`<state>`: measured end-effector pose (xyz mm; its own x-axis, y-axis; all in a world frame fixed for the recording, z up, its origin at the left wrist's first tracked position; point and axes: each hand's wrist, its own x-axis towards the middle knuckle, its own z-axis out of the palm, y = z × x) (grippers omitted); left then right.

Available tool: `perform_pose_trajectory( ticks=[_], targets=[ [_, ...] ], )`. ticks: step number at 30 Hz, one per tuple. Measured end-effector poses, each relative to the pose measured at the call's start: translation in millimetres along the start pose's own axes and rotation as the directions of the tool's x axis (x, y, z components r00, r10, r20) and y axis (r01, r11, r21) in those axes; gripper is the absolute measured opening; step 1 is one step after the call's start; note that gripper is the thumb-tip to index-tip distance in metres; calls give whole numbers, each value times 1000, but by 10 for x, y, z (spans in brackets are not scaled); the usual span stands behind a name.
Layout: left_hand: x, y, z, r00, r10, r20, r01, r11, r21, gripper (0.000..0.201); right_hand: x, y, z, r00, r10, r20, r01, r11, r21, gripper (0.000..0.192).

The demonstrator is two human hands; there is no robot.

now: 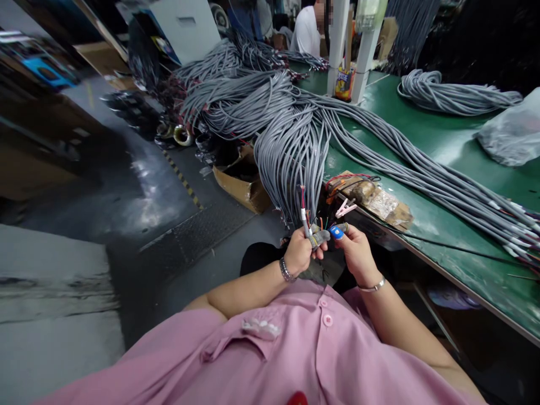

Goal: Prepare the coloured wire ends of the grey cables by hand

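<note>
Where both hands meet, the cable end (306, 220) blurs indistinctly.

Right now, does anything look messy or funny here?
Yes. The grey cables spill off the green table edge and dangle toward the floor, above an open cardboard box. Both hands hold one cable end.

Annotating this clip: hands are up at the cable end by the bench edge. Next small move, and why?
Probably bring the right hand with its blue-capped fingertip onto the loose coloured wires. The left hand holds a grey cable end in its grip, stripped leads standing up, the hands almost touching. What the right hand holds is too small to tell.
</note>
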<state>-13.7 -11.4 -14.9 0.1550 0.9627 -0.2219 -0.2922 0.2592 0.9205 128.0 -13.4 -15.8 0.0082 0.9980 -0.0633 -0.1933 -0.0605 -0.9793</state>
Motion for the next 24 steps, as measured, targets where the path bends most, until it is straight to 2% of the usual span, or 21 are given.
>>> perform_pose_trajectory(
  ticks=[9,15,19,24],
  targets=[
    [48,-9,-8,996,9,-86,-20,992,-121,28,-25,28,22,998,-68,-13,68,997,-49,19],
    [86,9,-18,996,-11,-94,-6,985,-173,25,-63,-26,49,991,-102,88,108,992,-61,16],
    [85,7,-28,995,-34,-94,22,992,-127,28,-15,-25,15,996,-58,72,64,995,-81,18],
    [74,-63,-40,998,-7,-64,4,999,-53,30,59,-25,0,993,25,112,-19,998,-52,22]
  ],
)
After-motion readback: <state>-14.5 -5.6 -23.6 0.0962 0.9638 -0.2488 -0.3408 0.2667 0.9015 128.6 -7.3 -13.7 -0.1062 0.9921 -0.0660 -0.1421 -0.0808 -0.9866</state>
